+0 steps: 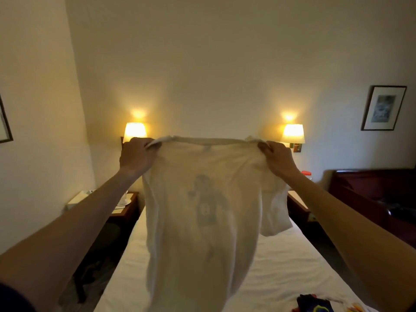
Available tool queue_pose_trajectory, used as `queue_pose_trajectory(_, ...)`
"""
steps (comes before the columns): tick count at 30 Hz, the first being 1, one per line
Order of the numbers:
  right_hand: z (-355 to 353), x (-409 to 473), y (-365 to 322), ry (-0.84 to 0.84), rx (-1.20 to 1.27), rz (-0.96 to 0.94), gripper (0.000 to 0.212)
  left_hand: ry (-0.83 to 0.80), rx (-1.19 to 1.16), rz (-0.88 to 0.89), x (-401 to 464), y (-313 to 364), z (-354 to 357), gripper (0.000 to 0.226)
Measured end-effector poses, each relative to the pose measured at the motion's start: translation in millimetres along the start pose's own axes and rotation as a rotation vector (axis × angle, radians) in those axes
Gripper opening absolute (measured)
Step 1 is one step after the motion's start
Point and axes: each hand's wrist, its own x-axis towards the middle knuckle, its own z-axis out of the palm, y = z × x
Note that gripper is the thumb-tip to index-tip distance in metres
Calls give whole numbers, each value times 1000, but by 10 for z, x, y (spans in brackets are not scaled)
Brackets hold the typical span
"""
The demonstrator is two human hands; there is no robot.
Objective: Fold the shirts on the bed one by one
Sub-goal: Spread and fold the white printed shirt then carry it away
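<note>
Hanging white shirt [198,212], shoulders pinched between hands [138,155]

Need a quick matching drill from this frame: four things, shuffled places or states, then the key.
Things:
1. white shirt
2. left hand
3. dark multicoloured garment
4. framed picture

Places or states:
A. hanging on the right wall
B. held up above the bed
C. lying on the bed's near right corner
D. gripping one shoulder of the shirt

Pairs: 1-B, 2-D, 3-C, 4-A
</note>
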Motion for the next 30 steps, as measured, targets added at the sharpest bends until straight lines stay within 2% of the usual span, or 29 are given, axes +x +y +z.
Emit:
queue_pose_trajectory(1, -10, 42, -34, -4, -32, -25, 47, 0, 8, 7, 38, 25, -28, 29)
queue_pose_trajectory(3, -44, 97, -122, -92, -134, -24, 43, -99, 71, -8, 74, 75, -69, 27)
queue_pose_trajectory(4, -83, 132, -150, -64, -141, -14, 41, -86, 55, -27, 74, 82, -80, 24)
queue_pose_trajectory(6, -180, 213, -184, 73, -95, -30, 39, 29, -70, -72, 74, 81, -78, 24)
queue_pose_trajectory(7, -219, 235, -190, 74, -100, -42, 40, 27, -131, -113, 69, 73, -78, 23)
queue_pose_trajectory(10, -235, 189, -146, -116, -209, -30, 44, -128, -304, -298, 5, 43, -26, 11)
queue_pose_trajectory(14, -172, 18, 49, -88, -153, -2, 46, -103, -560, -443, -172, -126, 109, 12)
queue_pose_trajectory(17, 44, -264, 161, -173, -128, 58, 46, -194, -477, -457, -427, -345, 276, 30)
queue_pose_trajectory(21, 407, -782, 306, -236, -44, 163, 48, -195, -441, -532, -814, -618, 392, 19)
queue_pose_trajectory(25, 720, -1271, 245, -408, 115, 290, 45, -183, -379, -632, -1058, -947, 299, 19)
queue_pose_trajectory(28, 896, -1566, -41, -651, 300, 368, 40, -61, -331, -718, -1093, -1143, 112, 33)
queue_pose_trajectory(30, 994, -1738, -272, -797, 484, 360, 38, 42, -288, -757, -1031, -1195, -1, 29)
